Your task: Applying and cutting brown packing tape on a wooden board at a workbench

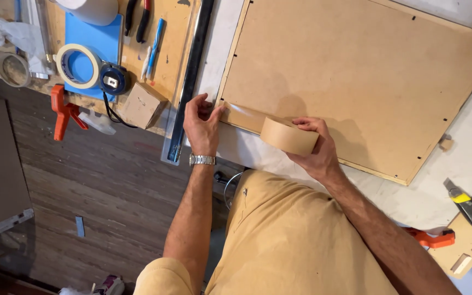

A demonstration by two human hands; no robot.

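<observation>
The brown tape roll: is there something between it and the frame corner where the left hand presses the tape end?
Nothing visible. The brown tape roll sits in the right hand; only the unrolled strip lies along the frame edge up to the left hand.

Tape roll (289, 136) on board (356, 76); ruler (189, 82) left, perhaps touching.

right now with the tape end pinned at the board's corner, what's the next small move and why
Probably draw the brown tape roll in the right hand further along the near edge of the backing board, keeping the strip low. The left hand presses the tape's end at the corner, and only a short strip lies down, so most of that edge looks bare.
</observation>
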